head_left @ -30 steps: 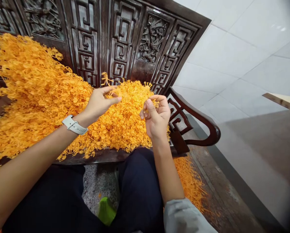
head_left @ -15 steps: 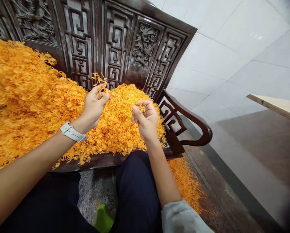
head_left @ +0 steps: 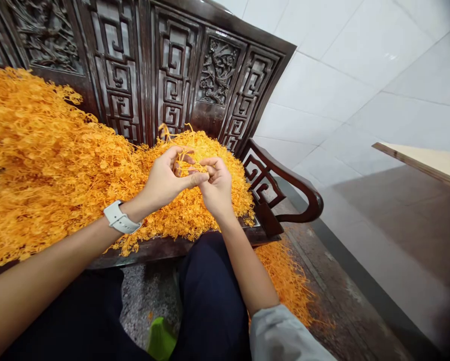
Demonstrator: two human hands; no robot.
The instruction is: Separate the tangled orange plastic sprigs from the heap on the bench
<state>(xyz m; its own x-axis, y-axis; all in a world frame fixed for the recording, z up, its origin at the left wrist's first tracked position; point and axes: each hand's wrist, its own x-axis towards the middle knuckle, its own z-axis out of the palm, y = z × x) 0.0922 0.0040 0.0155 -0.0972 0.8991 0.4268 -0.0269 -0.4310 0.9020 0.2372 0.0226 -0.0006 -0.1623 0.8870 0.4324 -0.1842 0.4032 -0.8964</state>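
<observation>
A large heap of orange plastic-looking stringy pieces (head_left: 59, 170) covers the seat of a dark carved wooden bench. Above its right part, my left hand (head_left: 170, 173) grips a branching orange piece (head_left: 183, 159), whose thin stems stick up past the fingers. My right hand (head_left: 217, 188) meets it from the right, thumb and fingers pinched close to the left thumb. What exactly sits between the right fingertips is partly hidden, but it appears to be the same orange piece.
The bench's carved back (head_left: 145, 75) rises behind the heap, and its curved armrest (head_left: 303, 200) stands at the right. More orange pieces (head_left: 285, 281) lie on the floor below it. A wooden board edge (head_left: 416, 163) juts in at right. A green object (head_left: 160, 338) is between my legs.
My hands have come together; before, they were apart with a thin orange strand between them. The left moved right and slightly down, the right moved left. The view shifted slightly.
</observation>
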